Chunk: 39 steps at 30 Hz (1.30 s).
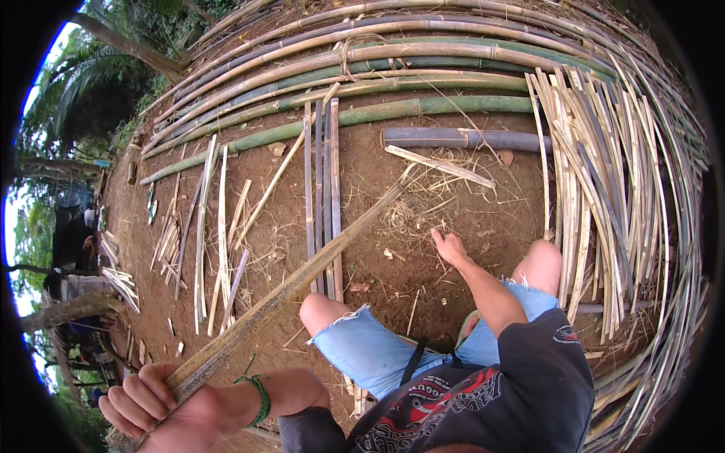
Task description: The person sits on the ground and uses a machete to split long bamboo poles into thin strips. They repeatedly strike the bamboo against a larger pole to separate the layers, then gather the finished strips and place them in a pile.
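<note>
While a long split strip of pale brown bamboo (302,278) is held slantwise over bare reddish-brown earth (377,151), its near end is seen clamped in the left hand (155,408), whose fingers are curled tight around it at the lower left edge of the view. A green braided band (260,396) is worn on that wrist. From the fist the strip is carried up and to the right, crossing above a few narrow grey bamboo slats (325,204) laid side by side on the ground, and its far end is lost in a tangle of dry bamboo shavings (423,211). The right hand (451,247) is stretched forward past the knees, its grip apart and on nothing, with one finger extended and the fingertips at the edge of the same shavings, just beside the strip's far end. Frayed light-blue denim shorts (362,347) and a black printed shirt (513,385) are seen at the bottom of the frame. A short dark grey bamboo pole (461,138) is laid beyond the shavings, and behind it a row of long green and yellow bamboo poles (393,75) is stacked across the top of the view. A thick sheaf of pale split bamboo strips (604,196) is piled at the right, while looser pale strips (211,226) are scattered at the left. Trees (98,90) are visible at the far left edge
</note>
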Motion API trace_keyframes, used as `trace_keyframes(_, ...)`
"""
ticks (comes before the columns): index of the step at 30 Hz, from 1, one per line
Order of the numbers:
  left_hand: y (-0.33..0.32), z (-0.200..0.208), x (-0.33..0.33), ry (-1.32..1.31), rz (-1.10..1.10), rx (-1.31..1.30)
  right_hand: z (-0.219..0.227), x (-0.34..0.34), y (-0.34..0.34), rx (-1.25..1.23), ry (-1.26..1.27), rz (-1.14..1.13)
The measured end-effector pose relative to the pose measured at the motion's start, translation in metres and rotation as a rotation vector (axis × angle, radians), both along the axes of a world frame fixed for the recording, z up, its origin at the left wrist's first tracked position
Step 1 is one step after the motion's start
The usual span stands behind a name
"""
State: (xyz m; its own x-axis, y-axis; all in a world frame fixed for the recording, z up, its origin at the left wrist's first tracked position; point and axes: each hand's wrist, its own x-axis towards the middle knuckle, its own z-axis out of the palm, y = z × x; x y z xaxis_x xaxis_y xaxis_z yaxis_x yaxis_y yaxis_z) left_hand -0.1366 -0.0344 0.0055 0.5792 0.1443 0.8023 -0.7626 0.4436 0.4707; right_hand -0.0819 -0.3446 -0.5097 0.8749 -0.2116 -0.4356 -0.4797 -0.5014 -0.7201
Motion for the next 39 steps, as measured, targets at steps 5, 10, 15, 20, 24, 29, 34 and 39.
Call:
trace_keyframes(5, 0.006, -0.003, -0.007, 0.006, 0.038, 0.037, 0.030, 0.000, 0.029, 0.120, -0.058, 0.136)
trace_keyframes(10, -0.004, 0.002, 0.003, -0.009, -0.025, 0.009, -0.025, 0.009, -0.011, -0.056, 0.014, -0.026)
trace_keyframes(15, 0.010, 0.001, 0.002, -0.004, 0.046, 0.034, 0.057, 0.016, 0.026, 0.103, 0.077, 0.070)
trace_keyframes(20, -0.012, 0.004, 0.001, 0.006, 0.125, -0.005, 0.189, -0.047, 0.078, 0.388, -0.314, 0.116)
trace_keyframes(24, -0.032, 0.000, -0.016, -0.015, 0.123, 0.027, 0.290, -0.099, 0.099, 0.653, -0.500, 0.312)
trace_keyframes(29, -0.054, -0.005, -0.033, -0.025, 0.189, 0.015, 0.265, -0.120, 0.098, 0.582, -0.606, 0.346)
trace_keyframes(34, -0.060, -0.009, -0.036, -0.022, 0.187, 0.018, 0.246, -0.109, 0.079, 0.553, -0.259, 0.139)
trace_keyframes(39, -0.075, -0.004, -0.034, -0.027, 0.104, -0.069, 0.248, -0.124, 0.088, 0.625, -0.487, 0.328)
